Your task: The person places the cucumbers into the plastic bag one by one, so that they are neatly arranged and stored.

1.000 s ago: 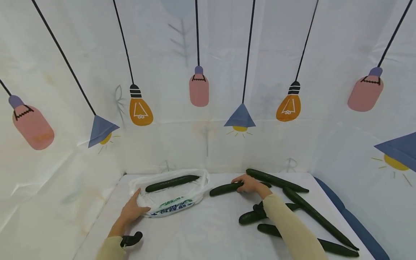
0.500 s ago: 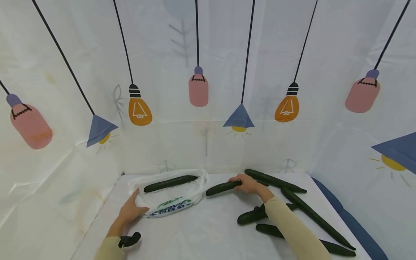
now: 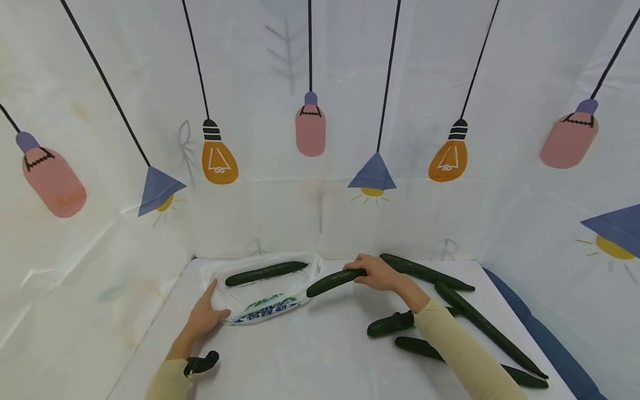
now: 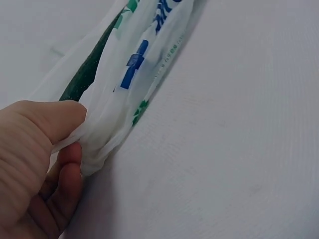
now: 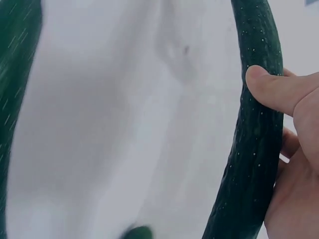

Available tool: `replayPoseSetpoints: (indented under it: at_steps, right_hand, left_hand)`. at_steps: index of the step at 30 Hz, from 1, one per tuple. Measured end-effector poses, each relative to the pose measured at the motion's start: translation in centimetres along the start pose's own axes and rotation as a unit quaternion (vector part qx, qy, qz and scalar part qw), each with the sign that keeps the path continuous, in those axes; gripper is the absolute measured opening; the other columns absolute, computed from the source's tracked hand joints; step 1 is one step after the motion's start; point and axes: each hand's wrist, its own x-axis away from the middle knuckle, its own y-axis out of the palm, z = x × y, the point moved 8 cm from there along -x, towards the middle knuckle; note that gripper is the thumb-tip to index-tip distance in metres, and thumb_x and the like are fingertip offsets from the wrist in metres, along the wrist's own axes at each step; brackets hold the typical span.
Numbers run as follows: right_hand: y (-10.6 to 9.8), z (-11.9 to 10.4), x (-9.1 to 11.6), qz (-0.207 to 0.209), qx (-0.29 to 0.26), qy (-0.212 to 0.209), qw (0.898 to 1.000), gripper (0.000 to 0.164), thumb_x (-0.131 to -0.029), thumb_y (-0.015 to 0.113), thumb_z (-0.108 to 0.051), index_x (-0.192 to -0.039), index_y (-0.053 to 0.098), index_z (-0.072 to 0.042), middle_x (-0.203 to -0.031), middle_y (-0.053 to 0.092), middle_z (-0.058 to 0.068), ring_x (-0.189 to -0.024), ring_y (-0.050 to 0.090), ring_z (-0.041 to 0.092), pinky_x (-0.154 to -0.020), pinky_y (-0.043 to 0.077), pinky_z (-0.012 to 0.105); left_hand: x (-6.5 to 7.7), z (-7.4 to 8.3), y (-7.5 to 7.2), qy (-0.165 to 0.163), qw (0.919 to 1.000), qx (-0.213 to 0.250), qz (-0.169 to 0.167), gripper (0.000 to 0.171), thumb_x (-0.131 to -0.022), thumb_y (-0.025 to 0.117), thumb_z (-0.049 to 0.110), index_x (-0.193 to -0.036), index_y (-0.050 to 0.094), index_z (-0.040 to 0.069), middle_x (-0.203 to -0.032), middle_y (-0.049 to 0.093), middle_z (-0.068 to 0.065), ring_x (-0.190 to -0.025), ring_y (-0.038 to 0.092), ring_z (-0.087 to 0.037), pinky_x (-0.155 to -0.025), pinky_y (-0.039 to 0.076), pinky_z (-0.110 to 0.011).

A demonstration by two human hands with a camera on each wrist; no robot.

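Note:
My right hand (image 3: 376, 272) grips a dark green cucumber (image 3: 334, 282) around its middle, thumb on one side and fingers behind, as the right wrist view shows. Its far-left tip reaches the right rim of a white plastic bag (image 3: 220, 300) with blue and green print. Inside the spread bag lies another cucumber (image 3: 266, 273). At the bag's left end, my left hand (image 3: 204, 314) pinches the plastic edge between thumb and fingers; the left wrist view shows the thumb (image 4: 65, 119) over the gathered film.
On the right side of the white table (image 3: 320, 361) lie several more cucumbers, among them a long one (image 3: 490, 328) slanting toward the front and one (image 3: 425, 272) at the back. A white printed sheet (image 3: 270, 216) stands behind the table.
My right hand has lifted the cucumber and moved it left toward the bag, its near end now at the bag's rim. My left hand keeps its place on the bag.

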Motion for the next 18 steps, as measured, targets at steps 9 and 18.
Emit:
replayPoseSetpoints:
  at_steps: [9,18]
  right_hand:
    - [-0.8,-4.4,-1.6,0.013,0.027,-0.044,0.999,0.041,-0.088,0.072,-0.013,-0.128,0.065,-0.019,-0.102,0.059,-0.001,-0.077,0.049,0.011,-0.067,0.043,0.028]
    - [0.4,-6.0,-3.2,0.006,-0.006,-0.060,0.998,0.043,-0.090,0.070,-0.013,-0.132,0.062,-0.017,-0.105,0.058,-0.002,-0.077,0.047,0.010,-0.066,0.041,0.027]
  left_hand:
    - [0.3,0.7,-1.9,0.018,0.9948,-0.028,0.096,0.085,-0.085,0.073,0.034,-0.150,0.031,-0.001,-0.143,0.037,-0.034,-0.128,0.034,-0.054,-0.100,0.031,-0.064]
    - [0.2,0.1,-1.2,0.014,0.9954,0.068,0.065,0.091,-0.085,0.075,0.015,-0.155,0.018,0.004,-0.153,0.021,-0.032,-0.140,0.015,-0.048,-0.111,0.016,-0.058]
